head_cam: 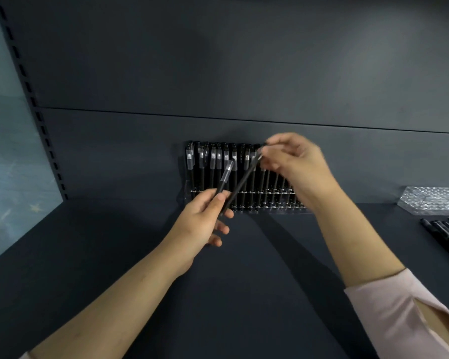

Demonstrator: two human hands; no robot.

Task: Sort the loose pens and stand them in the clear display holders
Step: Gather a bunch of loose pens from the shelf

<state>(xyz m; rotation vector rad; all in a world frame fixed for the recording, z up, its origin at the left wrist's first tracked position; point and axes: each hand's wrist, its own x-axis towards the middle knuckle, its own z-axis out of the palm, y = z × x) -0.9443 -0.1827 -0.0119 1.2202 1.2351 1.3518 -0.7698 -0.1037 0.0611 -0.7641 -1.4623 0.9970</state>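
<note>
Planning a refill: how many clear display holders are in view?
2. One holder stands against the back panel, partly filled with pens; the other holder sits at the right edge, cropped. More may lie off-frame.

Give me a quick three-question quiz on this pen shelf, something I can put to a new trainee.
1. True or false: the right hand pinches the top of the slanted pen.
2. Where on the shelf do the loose pens lie? A) far left B) far right C) front edge
3. Fill in: the other pen, held in the left hand, has a clear ____.

Key: 1 true; 2 B; 3 cap.
</note>
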